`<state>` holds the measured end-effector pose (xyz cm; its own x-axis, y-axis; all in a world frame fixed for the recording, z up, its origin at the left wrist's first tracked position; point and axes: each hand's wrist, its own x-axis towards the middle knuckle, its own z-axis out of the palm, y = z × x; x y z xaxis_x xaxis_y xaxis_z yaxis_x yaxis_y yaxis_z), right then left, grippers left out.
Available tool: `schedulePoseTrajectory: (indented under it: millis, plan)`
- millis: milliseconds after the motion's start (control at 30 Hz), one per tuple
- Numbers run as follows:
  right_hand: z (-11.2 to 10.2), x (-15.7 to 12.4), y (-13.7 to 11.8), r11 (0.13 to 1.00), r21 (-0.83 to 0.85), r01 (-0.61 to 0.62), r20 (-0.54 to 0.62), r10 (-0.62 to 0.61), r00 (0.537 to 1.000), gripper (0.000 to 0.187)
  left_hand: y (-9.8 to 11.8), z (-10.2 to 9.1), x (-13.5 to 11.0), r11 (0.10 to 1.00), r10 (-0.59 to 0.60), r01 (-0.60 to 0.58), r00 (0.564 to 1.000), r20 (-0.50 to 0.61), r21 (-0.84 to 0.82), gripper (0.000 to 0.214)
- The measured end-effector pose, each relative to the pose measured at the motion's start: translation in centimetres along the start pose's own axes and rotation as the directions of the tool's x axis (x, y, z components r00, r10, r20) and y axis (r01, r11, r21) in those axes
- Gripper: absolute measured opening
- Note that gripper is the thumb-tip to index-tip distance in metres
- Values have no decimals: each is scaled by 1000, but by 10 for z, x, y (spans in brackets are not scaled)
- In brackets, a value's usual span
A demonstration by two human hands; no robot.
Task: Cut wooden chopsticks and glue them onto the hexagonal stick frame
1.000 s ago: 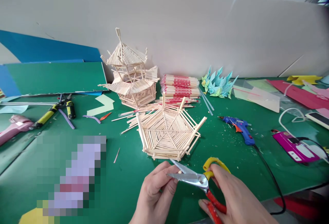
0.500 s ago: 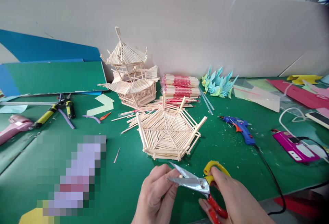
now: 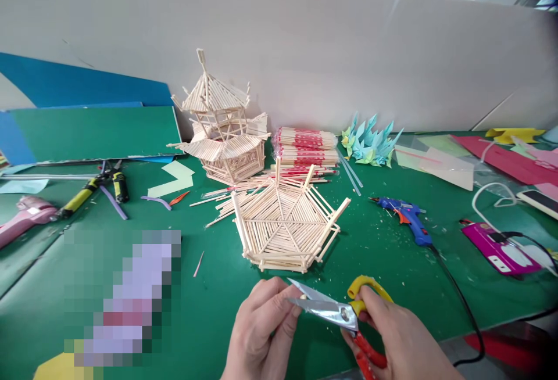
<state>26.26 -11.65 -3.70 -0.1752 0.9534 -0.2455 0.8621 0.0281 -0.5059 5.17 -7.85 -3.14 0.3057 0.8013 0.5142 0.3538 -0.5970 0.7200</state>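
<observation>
My right hand (image 3: 399, 333) grips scissors (image 3: 333, 312) with one yellow and one red handle. Their blades are parted slightly and point left. My left hand (image 3: 260, 329) is closed in a pinch, with the blade tips at its fingers. A small pale wooden stick end (image 3: 304, 297) shows between the blades by those fingertips; the rest of it is hidden. Just beyond both hands lies an eight-sided-looking frame of wooden sticks (image 3: 285, 223), with short posts standing at its corners.
A stick pagoda model (image 3: 224, 147) stands at the back beside bundled sticks (image 3: 307, 143) and blue folded paper (image 3: 370, 139). To the right lie a blue glue gun (image 3: 405, 217) with its cord and a magenta box (image 3: 501, 246). Pliers (image 3: 82, 194) lie left.
The scissor blades have closed a little around the stick end, and the red handle has shifted slightly. My left hand stays almost in place.
</observation>
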Motion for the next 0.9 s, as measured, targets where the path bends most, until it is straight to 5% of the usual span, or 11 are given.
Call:
schedulePoseTrajectory:
  millis: [300,633,900]
  plan:
    - [5,1,5,999,-45,27,-23,-28,999,26,1,4,0,999,-16,19,998,-68,37,16]
    - [6,4,-2,956,-263,131,-196,-186,963,32,-2,9,4,994,21,-13,997,-74,110,16]
    - [6,2,-7,981,-192,29,-106,-50,993,24,-4,11,-3,989,35,-19,993,-112,147,29]
